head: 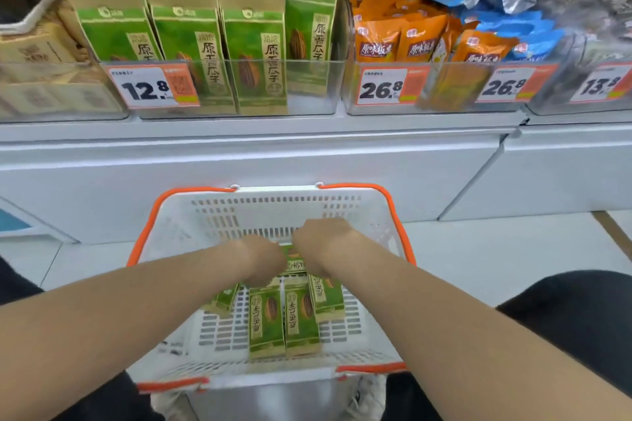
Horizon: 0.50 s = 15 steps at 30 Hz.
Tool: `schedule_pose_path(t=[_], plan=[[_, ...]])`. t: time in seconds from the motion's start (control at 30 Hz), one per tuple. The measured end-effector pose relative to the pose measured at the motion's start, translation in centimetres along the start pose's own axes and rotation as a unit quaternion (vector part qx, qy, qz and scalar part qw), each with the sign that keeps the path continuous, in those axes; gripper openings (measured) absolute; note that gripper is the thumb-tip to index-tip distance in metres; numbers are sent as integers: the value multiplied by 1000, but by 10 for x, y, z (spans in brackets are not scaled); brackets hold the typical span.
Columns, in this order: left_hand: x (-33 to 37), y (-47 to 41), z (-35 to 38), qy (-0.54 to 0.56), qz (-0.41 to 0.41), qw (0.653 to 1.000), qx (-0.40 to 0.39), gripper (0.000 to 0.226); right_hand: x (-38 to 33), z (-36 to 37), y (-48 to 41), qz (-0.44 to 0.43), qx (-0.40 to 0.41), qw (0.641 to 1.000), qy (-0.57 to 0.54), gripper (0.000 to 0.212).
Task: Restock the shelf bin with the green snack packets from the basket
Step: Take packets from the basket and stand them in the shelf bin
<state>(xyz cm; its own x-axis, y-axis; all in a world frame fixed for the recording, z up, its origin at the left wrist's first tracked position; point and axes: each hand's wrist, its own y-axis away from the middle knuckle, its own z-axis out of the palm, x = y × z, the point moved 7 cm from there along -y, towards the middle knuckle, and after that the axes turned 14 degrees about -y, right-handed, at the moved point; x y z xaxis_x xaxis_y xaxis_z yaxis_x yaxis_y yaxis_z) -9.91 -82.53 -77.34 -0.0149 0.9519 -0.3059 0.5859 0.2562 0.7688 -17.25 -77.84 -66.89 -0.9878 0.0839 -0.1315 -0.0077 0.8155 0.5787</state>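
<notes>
A white basket (219, 212) with orange handles stands on the floor in front of me. Several green snack packets (266, 321) lie flat in its bottom. Both my hands reach down into it. My left hand (263, 261) and my right hand (323, 243) are at the far ends of the packets, with one green packet (294, 263) showing between them. The backs of my hands hide the fingers, so any grip is hidden. On the shelf above, a clear shelf bin (307, 102) marked 12.8 holds upright rows of the same green packets (253, 55).
Clear bins to the right hold orange packets (400, 37) and blue packets (506, 7), priced 26.8. Brown paper bags (37, 48) fill the bin on the left. A white shelf base (239, 167) runs between the bins and the basket. My knees flank the basket.
</notes>
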Motion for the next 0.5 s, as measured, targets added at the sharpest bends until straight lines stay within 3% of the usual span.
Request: schedule_pose_path(t=[0.17, 0.33, 0.4, 0.5], plan=[[48, -21, 51, 7, 86, 996, -25, 61, -7, 32, -16, -25, -32, 998, 43, 35], [75, -24, 85, 116, 79, 986, -89, 107, -5, 36, -30, -29, -44, 997, 55, 20], [77, -20, 85, 175, 56, 977, -109, 111, -4, 35, -35, -27, -47, 997, 56, 16], [75, -23, 86, 229, 31, 969, -88, 92, -5, 34, -42, -33, -43, 997, 55, 14]])
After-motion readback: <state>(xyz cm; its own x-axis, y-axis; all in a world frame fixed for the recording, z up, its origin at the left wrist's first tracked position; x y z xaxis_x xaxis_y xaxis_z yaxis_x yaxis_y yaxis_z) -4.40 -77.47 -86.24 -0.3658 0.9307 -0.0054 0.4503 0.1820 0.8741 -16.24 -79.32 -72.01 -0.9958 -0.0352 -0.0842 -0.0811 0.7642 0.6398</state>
